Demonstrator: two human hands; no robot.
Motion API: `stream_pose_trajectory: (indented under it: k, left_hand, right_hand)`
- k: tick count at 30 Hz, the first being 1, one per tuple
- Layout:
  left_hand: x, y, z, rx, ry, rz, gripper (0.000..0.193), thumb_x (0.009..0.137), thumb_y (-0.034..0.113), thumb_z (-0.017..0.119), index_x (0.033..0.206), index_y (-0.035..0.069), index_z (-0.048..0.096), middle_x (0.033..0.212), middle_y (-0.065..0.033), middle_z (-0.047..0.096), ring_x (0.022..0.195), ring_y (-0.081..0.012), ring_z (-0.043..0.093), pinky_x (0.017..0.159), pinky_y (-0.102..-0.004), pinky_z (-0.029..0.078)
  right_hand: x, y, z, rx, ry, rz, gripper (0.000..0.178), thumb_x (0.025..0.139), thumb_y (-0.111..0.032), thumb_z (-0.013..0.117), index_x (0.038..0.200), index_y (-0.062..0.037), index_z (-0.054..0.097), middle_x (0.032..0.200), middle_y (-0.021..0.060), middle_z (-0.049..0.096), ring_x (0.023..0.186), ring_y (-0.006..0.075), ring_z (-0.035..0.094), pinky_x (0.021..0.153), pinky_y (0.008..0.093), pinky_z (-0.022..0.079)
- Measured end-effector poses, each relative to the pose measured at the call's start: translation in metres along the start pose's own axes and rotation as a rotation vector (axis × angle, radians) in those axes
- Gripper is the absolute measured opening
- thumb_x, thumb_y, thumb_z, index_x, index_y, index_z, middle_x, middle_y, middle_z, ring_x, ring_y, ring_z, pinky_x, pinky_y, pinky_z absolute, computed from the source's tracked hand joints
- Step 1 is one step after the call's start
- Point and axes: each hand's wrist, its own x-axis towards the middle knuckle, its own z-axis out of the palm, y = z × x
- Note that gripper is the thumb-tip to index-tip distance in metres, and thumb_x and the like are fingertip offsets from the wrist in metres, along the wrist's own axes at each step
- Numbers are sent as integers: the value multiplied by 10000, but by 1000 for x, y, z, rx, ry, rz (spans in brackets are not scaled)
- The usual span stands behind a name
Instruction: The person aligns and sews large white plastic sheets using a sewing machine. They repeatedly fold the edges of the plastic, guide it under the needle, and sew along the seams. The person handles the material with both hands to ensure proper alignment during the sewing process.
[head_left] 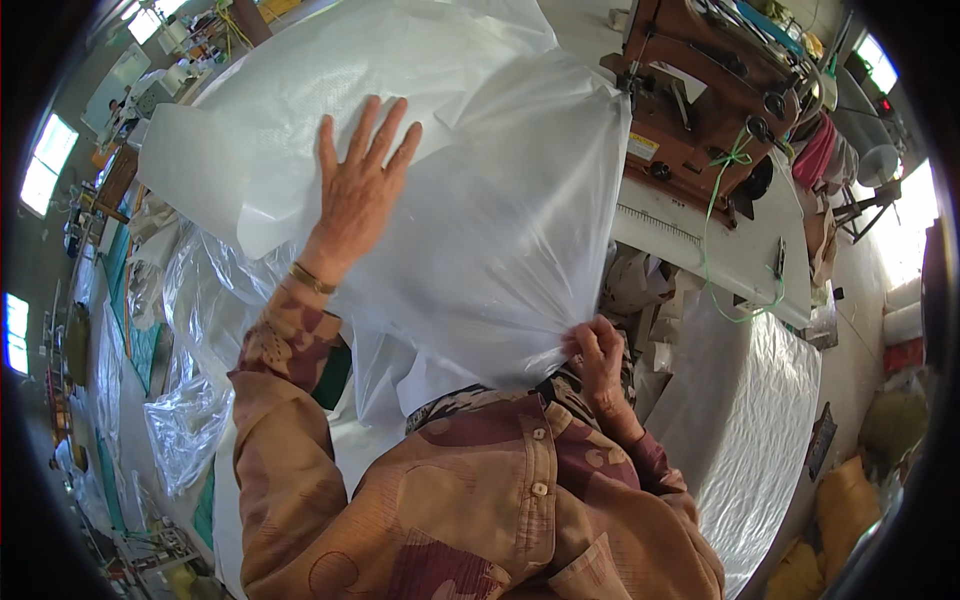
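A large sheet of white, shiny plastic (480,210) spreads in front of me and hangs over the near edge toward my lap. My left hand (362,190) lies flat on it with the fingers spread. At the sheet's near right corner, my right hand (597,355) pinches the gathered edge, and taut creases fan out from that grip. Just beyond the sheet's right side stands a brown industrial sewing machine (690,110), and the sheet's far right edge reaches its needle area. A green string (712,215) hangs from the machine.
The white machine table (740,250) carries a ruler strip (657,225). Below it on the right lies a long pile of white sheeting (750,420). Clear crumpled plastic (195,400) sits at the left. Yellow-brown sacks (848,510) rest on the floor at the lower right.
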Motion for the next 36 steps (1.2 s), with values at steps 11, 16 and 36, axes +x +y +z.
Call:
stream_pose_trajectory:
  k: [11, 16, 36]
  left_hand:
    - [-32, -69, -4, 140, -300, -26, 977, 708, 125, 817, 1539, 303, 335, 1658, -20, 130, 1519, -373, 79, 1127, -726, 118]
    - [-34, -91, 11, 387, -116, 40, 628, 826, 8, 638, 1410, 182, 489, 1611, -21, 252, 1511, -280, 172, 1139, -700, 157]
    - [-149, 10, -48, -1133, -669, -205, 107, 876, 94, 640, 828, 8, 680, 697, -125, 650, 750, -306, 636, 1098, -442, 401]
  right_hand:
    - [32, 41, -36, -146, 79, -48, 169, 951, -66, 543, 793, -6, 556, 743, 73, 657, 661, 118, 630, 630, 256, 519]
    - [32, 37, -35, -200, 0, -68, 190, 943, -70, 524, 766, -2, 532, 726, 72, 650, 661, 119, 631, 653, 268, 533]
    - [23, 21, -15, -139, -134, -94, 183, 955, -90, 558, 814, 25, 565, 862, 121, 722, 736, 127, 673, 684, 285, 547]
